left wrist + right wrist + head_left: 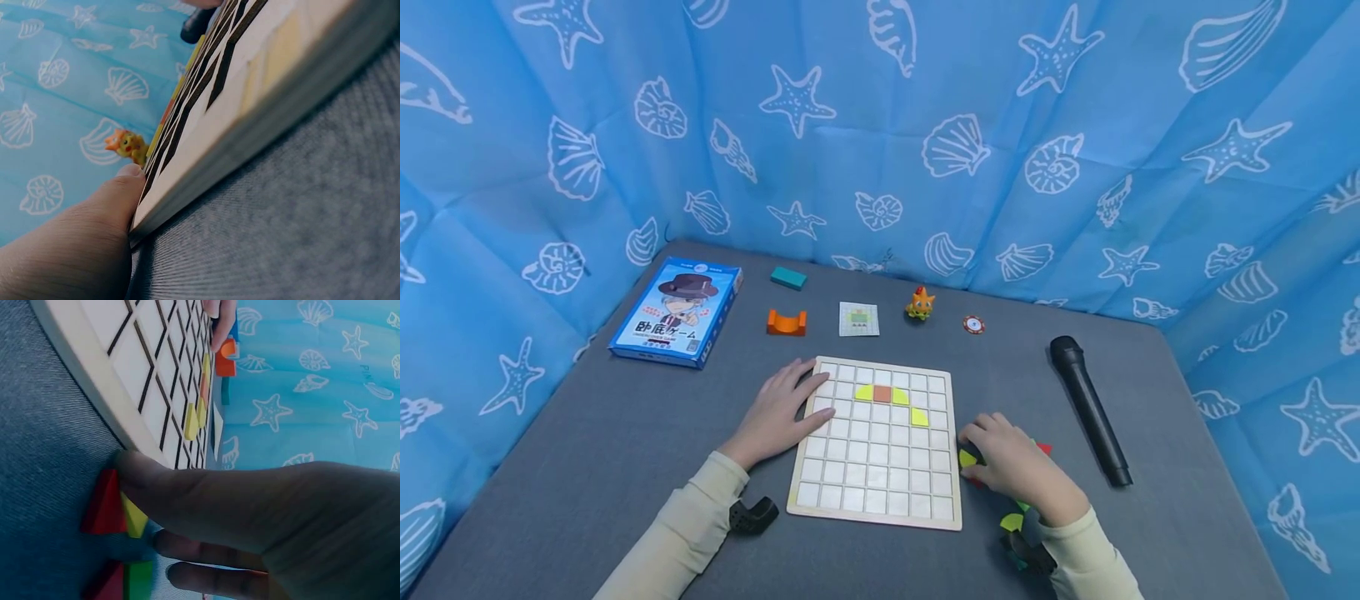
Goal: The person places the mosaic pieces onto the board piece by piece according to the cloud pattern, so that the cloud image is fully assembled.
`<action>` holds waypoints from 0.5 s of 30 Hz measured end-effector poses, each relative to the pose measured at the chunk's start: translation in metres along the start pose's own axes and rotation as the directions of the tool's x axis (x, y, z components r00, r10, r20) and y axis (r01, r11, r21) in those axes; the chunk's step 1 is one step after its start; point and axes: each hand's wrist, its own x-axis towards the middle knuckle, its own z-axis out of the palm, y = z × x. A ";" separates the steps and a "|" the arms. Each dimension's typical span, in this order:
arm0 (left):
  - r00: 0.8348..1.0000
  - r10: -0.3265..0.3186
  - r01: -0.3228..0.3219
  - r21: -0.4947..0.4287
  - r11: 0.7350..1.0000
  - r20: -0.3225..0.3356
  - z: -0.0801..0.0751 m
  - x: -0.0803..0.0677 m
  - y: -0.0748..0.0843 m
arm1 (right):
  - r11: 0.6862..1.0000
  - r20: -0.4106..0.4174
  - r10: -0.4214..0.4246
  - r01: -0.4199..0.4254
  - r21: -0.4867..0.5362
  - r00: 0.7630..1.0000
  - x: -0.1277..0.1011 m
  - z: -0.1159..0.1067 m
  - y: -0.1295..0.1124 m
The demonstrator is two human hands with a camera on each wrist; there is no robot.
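Note:
A pale gridded board (pixel 880 454) lies on the grey table. On it sit an orange square piece (pixel 882 394) and yellow rounded pieces (pixel 919 417). My left hand (pixel 786 412) rests on the board's left edge, fingers spread, thumb on its surface. Beside the right edge, my right hand (pixel 1011 458) reaches down over loose pieces. Its thumb and fingers curve around a yellow piece (pixel 133 517), with a gap between fingers and piece. A red triangular piece (pixel 105 506) is by the thumb tip; a green piece (pixel 137 581) lies near the fingers. The hand hides other pieces.
Behind the board are a blue game box (pixel 676 312), teal block (pixel 788 277), orange curved block (pixel 786 323), pattern card (pixel 858 319), small orange-and-yellow figure (pixel 921 303) and poker chip (pixel 973 324). A black microphone (pixel 1090 408) lies right. A blue shell-print curtain (pixel 865 150) hangs behind.

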 end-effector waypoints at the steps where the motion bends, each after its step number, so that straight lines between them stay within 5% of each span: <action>1: 1.000 0.000 0.000 0.002 1.000 0.001 0.000 0.000 0.000 | 1.000 -0.003 0.002 -0.002 0.000 1.000 0.000 0.001 0.000; 15: 1.000 0.004 -0.004 -0.018 1.000 0.003 0.000 -0.001 0.000 | 1.000 -0.078 -0.019 0.021 0.022 0.997 0.008 0.007 0.005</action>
